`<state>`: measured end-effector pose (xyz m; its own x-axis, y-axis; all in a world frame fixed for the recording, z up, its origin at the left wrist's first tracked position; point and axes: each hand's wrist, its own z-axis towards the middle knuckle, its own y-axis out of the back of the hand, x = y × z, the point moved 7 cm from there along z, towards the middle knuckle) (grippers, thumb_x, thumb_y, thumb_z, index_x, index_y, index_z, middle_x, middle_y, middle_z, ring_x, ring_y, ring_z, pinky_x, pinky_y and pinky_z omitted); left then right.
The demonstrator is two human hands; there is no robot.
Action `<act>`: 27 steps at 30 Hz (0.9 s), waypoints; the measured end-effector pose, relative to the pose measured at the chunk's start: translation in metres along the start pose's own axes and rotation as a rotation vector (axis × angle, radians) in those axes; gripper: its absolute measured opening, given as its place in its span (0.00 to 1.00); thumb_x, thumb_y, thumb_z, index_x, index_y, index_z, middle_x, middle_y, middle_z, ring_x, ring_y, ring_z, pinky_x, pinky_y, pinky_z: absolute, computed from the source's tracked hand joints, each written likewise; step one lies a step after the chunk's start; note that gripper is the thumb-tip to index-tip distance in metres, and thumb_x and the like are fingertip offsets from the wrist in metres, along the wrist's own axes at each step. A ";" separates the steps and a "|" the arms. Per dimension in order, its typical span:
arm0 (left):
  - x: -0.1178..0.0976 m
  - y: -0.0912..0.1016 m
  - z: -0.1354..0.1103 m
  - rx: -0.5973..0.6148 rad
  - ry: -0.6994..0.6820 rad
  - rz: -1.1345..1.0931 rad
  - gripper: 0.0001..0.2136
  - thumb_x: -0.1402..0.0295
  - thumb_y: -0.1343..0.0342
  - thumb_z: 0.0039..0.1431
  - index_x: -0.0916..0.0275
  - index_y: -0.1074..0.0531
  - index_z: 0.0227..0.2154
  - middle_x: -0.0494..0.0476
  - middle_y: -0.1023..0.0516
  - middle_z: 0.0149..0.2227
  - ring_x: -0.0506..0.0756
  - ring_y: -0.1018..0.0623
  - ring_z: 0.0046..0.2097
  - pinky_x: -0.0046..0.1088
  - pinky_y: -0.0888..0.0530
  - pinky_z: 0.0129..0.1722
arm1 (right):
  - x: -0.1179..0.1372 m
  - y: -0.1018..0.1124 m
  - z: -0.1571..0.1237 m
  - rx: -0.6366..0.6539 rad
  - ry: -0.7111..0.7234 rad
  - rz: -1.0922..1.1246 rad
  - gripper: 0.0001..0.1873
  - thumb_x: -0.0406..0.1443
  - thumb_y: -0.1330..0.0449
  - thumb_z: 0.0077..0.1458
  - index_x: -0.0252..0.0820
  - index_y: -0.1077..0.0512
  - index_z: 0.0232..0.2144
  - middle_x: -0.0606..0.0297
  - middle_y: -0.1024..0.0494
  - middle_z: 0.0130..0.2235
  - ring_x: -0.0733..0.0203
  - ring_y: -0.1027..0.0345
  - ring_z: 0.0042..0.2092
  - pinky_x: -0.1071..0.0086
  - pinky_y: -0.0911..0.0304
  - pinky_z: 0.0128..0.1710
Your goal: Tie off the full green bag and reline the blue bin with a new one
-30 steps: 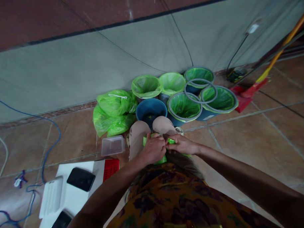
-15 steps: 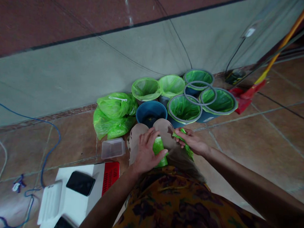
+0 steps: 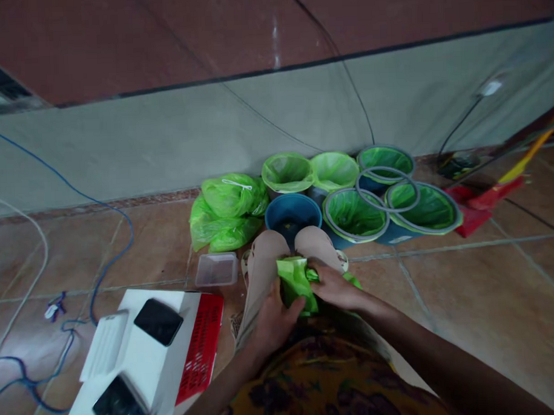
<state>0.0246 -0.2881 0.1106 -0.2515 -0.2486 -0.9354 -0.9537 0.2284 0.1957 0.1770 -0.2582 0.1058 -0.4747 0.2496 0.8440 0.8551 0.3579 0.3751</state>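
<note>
A folded green plastic bundle [image 3: 298, 285] is held over the lap, on the near side of the unlined blue bin [image 3: 299, 202]; the knees [image 3: 272, 249] probably give the hands a steady rest there. The left hand [image 3: 277, 315] is clamped on the bundle's lower left side, thumb across its front, seemingly to keep it from unrolling. The right hand [image 3: 333, 285] is closed round crumpled green plastic [image 3: 313, 275] just beside it; whether the two pieces join cannot be told. Both wrists come in low from the sides, the right hand turned palm inward, its fingers mostly hidden.

Green-lined bins [image 3: 355, 214] stand behind and to the right of the blue bin, liners folded over their rims, presumably so they stay up. A loose grey ring [image 3: 387, 168] lies across some of them. Knotted green bags [image 3: 229, 212] sit left of the blue bin, and a clear tray [image 3: 217, 269] lies nearer, also left.
</note>
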 end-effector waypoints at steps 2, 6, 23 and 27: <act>0.000 -0.002 0.003 0.012 0.022 -0.073 0.32 0.65 0.33 0.43 0.61 0.34 0.54 0.61 0.22 0.45 0.61 0.23 0.48 0.38 0.28 0.50 | -0.002 -0.013 0.000 0.104 -0.072 0.309 0.12 0.40 0.40 0.49 0.42 0.33 0.37 0.69 0.29 0.27 0.66 0.39 0.25 0.73 0.44 0.24; -0.008 -0.002 0.002 0.079 0.036 -0.419 0.31 0.65 0.32 0.41 0.63 0.32 0.52 0.60 0.21 0.42 0.59 0.22 0.43 0.37 0.26 0.46 | 0.017 -0.038 -0.003 0.173 -0.167 0.783 0.22 0.45 0.36 0.48 0.46 0.35 0.44 0.75 0.34 0.23 0.71 0.45 0.21 0.76 0.49 0.20; 0.199 0.331 -0.162 -1.255 0.284 -0.685 0.14 0.71 0.44 0.41 0.65 0.30 0.35 0.52 0.25 0.29 0.51 0.24 0.30 0.27 0.27 0.33 | 0.136 0.043 0.058 -0.106 0.053 0.485 0.07 0.38 0.34 0.43 0.46 0.23 0.30 0.58 0.24 0.33 0.65 0.39 0.25 0.71 0.41 0.22; 0.222 0.326 -0.151 -1.292 0.304 -0.569 0.16 0.68 0.43 0.44 0.66 0.31 0.39 0.54 0.25 0.31 0.53 0.23 0.33 0.29 0.26 0.36 | 0.139 0.021 0.071 -0.011 0.074 0.452 0.10 0.40 0.35 0.45 0.45 0.24 0.33 0.59 0.24 0.32 0.69 0.43 0.22 0.72 0.44 0.20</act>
<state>-0.3672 -0.4113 0.0111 0.3388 -0.2388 -0.9101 -0.3723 -0.9223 0.1034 0.1140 -0.1520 0.2035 -0.0378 0.3136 0.9488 0.9753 0.2184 -0.0334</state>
